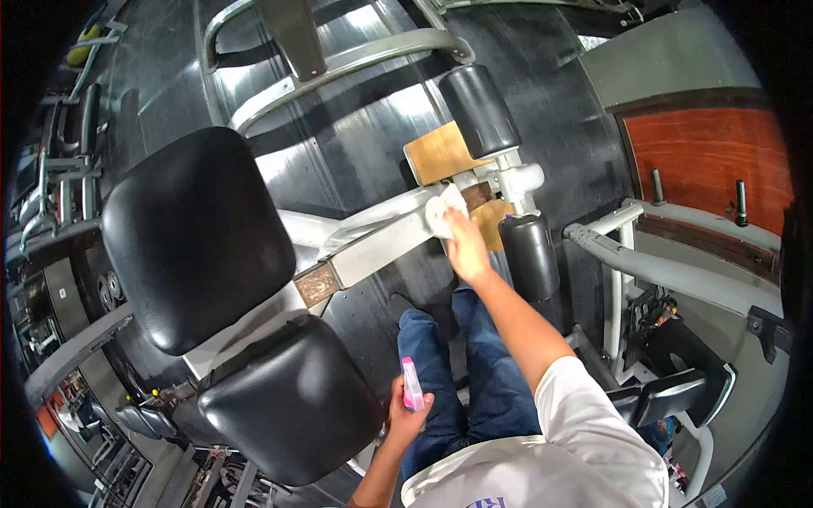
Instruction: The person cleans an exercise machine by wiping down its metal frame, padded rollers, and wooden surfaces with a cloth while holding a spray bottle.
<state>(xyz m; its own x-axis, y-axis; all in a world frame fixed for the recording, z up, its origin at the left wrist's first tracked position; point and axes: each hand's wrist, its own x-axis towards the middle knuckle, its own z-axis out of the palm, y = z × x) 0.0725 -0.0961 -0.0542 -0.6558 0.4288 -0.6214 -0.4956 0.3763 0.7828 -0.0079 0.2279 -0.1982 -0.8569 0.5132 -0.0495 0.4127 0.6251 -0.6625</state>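
My right hand [467,245] is closed on a crumpled white cloth [445,210]. The cloth lies against the far end of the pale metal beam [385,247] of an exercise bench, just short of the black foam rollers [479,110]. Lower down, my left hand [408,416] grips a small spray bottle [412,385], pink and translucent, held in front of my jeans. That hand is beside the black padded seat [292,402] and apart from it. My palm and fingers cover part of the bottle.
A larger black pad [196,237] stands beyond the seat. Wooden footplates [445,154] sit under the rollers. A grey tubular frame [677,262] is on my right, and a curved metal frame [356,59] crosses the dark floor ahead. Weight equipment lines the left side.
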